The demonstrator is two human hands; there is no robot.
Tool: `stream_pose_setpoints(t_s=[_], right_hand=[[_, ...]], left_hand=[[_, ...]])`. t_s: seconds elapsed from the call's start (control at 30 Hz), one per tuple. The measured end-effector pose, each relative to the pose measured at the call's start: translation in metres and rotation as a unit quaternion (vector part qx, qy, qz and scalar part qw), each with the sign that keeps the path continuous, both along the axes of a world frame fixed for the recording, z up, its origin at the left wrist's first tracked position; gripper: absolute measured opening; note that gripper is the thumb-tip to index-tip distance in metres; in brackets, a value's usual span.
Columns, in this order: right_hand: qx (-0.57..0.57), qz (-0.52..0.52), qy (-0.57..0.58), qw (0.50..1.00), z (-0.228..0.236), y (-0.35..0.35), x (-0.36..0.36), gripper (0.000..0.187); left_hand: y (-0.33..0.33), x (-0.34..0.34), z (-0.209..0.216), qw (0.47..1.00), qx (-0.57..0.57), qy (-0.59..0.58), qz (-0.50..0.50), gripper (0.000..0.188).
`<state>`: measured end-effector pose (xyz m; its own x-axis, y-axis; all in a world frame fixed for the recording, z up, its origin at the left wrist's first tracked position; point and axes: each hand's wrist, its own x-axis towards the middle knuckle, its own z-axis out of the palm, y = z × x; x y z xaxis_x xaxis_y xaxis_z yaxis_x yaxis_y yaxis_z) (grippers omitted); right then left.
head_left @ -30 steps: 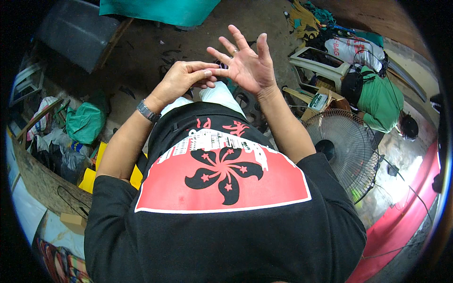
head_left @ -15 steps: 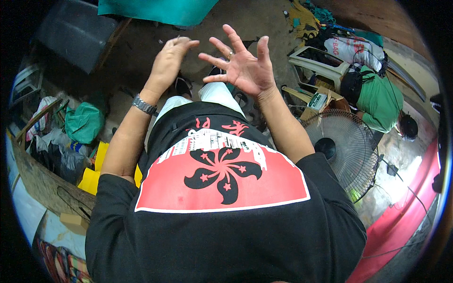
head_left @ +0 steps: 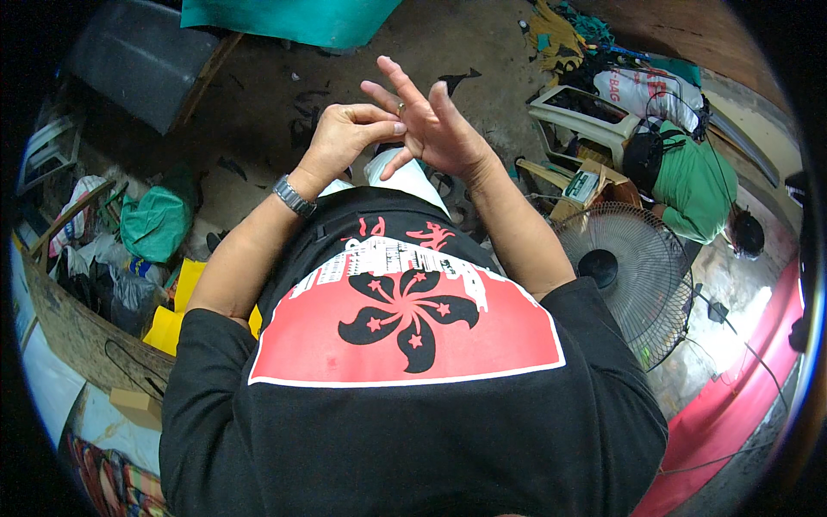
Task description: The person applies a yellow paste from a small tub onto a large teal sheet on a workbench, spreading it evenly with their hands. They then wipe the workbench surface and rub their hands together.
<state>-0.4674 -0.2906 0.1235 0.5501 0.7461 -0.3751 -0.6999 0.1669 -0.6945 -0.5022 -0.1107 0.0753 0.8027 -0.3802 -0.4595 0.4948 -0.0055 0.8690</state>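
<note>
My left hand (head_left: pixel 349 138), with a metal-banded wristwatch (head_left: pixel 295 196) on its wrist, reaches across in front of my waist. Its thumb and fingertips pinch one finger of my right hand (head_left: pixel 439 133). That right hand is open, its palm turned up toward me and its other fingers spread. A ring (head_left: pixel 401 109) shows on one of its fingers. Both hands are raised above my pale trousers (head_left: pixel 405 179), below my black T-shirt (head_left: pixel 413 448) with its red flower print.
To the right stands a round fan (head_left: pixel 624 284), near a person in a green top (head_left: pixel 693 185). A white frame (head_left: pixel 586 121) and a cardboard box (head_left: pixel 603 185) lie beyond it. Left are a green bag (head_left: pixel 155 224), yellow pieces (head_left: pixel 177 306) and a dark panel (head_left: pixel 138 65). A teal sheet (head_left: pixel 293 17) hangs ahead.
My left hand has moved right and closed on a finger of my right hand. The right hand has shifted slightly left and turned a little; before, the two were apart.
</note>
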Motion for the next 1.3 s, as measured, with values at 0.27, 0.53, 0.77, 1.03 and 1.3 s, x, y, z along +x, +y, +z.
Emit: stream_pose_setpoints(t_s=[0.27,0.53,0.77,1.03,1.3], right_hand=[[-0.516,0.206,-0.504,0.661,0.004,-0.004,-0.008,0.096],[-0.577,0.265,-0.521,0.570,-0.047,0.038,-0.026,0.068],[-0.508,0.264,-0.553,0.605,-0.066,0.054,-0.039,0.025],[-0.411,0.309,-0.544,0.663,-0.023,0.034,-0.015,0.052],[-0.354,0.356,-0.638,0.584,0.001,0.013,-0.003,0.050]], left_hand=[[0.037,0.012,-0.009,0.986,0.075,0.091,0.120,0.035],[-0.017,-0.011,-0.031,0.997,0.063,0.015,0.030,0.055],[-0.019,0.002,-0.052,0.913,-0.145,0.320,0.206,0.057],[0.054,0.005,-0.029,0.934,-0.213,0.286,-0.012,0.044],[0.066,-0.010,0.023,0.994,-0.057,-0.008,-0.098,0.032]])
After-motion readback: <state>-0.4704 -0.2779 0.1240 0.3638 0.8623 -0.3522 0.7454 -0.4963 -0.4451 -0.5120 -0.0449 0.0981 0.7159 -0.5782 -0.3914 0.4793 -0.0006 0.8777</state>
